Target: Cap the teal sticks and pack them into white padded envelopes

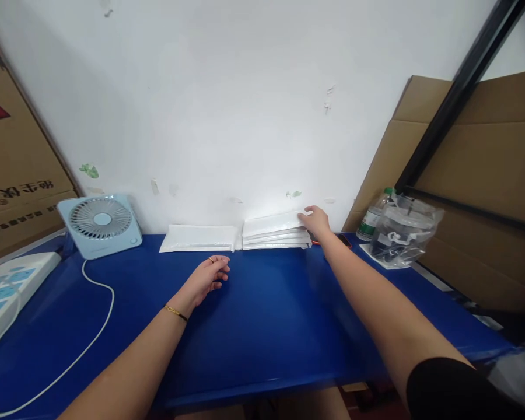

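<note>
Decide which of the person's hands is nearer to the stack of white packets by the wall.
Right. The right hand rests on the top right end of the stack of white packets; the left hand lies on the blue table, short of it and leftward.

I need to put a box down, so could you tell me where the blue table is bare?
Bare: the blue table between left hand and right forearm, down to the front edge. Crowded: the wall side, with fan, white packets under right hand, bottle.

white wall point(227, 99), blue table point(262, 326), cardboard sheets point(485, 169) leaning right
</note>
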Demonstrator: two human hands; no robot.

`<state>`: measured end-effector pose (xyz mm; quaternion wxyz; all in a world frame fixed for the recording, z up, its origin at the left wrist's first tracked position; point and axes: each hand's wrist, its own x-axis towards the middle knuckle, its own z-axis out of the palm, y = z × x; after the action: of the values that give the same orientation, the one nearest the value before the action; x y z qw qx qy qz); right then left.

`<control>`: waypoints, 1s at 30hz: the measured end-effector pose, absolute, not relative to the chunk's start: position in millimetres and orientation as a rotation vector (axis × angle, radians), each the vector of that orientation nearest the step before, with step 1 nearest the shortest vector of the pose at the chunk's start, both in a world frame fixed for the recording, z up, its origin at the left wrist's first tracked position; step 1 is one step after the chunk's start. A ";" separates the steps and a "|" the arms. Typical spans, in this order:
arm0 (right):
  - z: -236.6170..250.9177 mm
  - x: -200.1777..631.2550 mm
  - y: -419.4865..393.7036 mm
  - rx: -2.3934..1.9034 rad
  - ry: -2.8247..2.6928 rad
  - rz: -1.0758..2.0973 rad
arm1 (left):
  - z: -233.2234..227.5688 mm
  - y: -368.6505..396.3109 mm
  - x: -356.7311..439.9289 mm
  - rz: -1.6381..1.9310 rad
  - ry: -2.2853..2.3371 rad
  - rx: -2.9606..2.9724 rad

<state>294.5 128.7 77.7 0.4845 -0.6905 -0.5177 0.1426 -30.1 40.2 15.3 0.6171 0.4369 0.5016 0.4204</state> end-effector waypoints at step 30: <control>12.8 173.8 25.2 -1.032 -2.546 -0.080 | 12.3 49.8 -36.9 1.664 0.713 0.311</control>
<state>173.8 25.2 12.8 0.1956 -0.3682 -0.9085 -0.0286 -36.9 49.8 12.3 0.6069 0.1346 0.3086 0.7199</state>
